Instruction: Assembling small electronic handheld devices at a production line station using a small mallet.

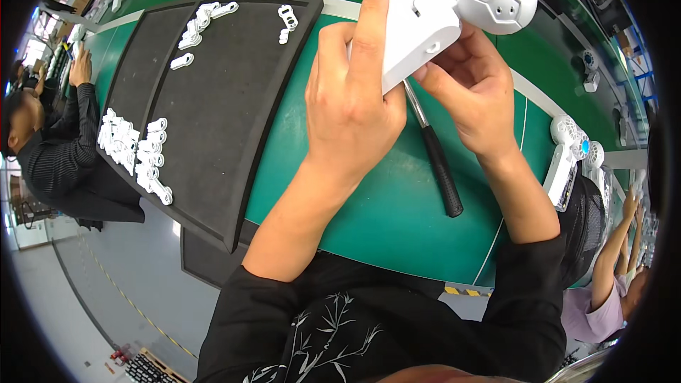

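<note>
My left hand (355,92) grips a white plastic device (422,28) with a smooth body and a round lattice head, raised above the green table mat. Its index finger lies along the device's side. My right hand (475,85) is closed at the body's lower right edge, thumb against it and fingers partly hidden behind. Whether a small part sits between those fingers cannot be seen. Under the device, a tool with a black grip (441,170) and a metal shaft lies on the green mat (355,220); its tip is hidden.
To the left, a black foam-lined tray (213,99) bears piles of small white plastic parts (135,145). More white devices (567,159) stand at the right edge beside a black mesh item (585,220). Other people work at the left (60,142) and lower right (603,298).
</note>
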Available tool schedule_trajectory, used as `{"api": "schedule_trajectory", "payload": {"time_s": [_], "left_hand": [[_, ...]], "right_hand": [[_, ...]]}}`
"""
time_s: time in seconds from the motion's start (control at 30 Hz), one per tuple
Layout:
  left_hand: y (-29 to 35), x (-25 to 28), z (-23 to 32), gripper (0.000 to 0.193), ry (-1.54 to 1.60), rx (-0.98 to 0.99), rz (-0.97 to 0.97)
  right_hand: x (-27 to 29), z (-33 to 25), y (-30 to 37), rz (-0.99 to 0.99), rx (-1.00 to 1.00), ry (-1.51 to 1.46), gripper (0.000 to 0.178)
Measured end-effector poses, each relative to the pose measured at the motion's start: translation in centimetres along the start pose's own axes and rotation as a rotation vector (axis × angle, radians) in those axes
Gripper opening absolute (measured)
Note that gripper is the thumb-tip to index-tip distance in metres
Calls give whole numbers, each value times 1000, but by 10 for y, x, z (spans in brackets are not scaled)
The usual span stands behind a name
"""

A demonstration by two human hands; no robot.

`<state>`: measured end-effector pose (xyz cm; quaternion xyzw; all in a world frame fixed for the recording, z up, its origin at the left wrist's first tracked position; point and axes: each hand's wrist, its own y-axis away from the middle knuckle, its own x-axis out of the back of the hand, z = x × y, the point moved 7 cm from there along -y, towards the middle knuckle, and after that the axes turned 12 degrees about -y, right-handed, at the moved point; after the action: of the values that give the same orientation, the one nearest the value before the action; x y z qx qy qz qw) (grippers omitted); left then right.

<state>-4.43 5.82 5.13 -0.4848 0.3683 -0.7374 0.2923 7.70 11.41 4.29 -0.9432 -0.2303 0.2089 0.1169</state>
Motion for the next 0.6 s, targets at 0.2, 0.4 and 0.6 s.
{"api": "schedule_trajectory", "payload": {"time_s": [0.2, 0.4, 0.6], "left_hand": [[0, 2, -1, 74, 74, 142, -43], [1, -3, -3, 75, 201, 207, -75], [1, -2, -2, 72, -14, 96, -91]], "right_hand": [[2, 6, -5, -46, -48, 1, 38], [6, 4, -5, -5, -56, -10, 38], [1, 7, -1, 26, -221, -98, 36]]}}
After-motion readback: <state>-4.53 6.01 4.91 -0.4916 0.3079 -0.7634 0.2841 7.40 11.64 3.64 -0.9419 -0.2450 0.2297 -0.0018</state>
